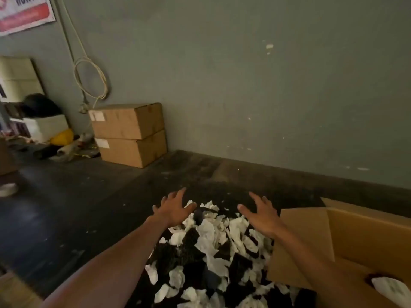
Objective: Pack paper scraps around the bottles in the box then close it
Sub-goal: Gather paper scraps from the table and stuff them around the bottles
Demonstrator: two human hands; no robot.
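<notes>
While both hands, left (pixel 172 210) & right (pixel 260 215), hover over paper scraps (pixel 209 236), each grip's spread, empty.

I can read almost nothing here. Far up and to the left of my left hand's (pixel 172 208) fingertips, a red and white banner (pixel 24 13) hangs on the wall; its dark letters are cut off by the frame edge and its white line on red is too blurred to make out. Beyond those same fingers, 2 stacked cartons (pixel 130 134) each carry a pale label (pixel 97 116), both unreadable to me.
</notes>
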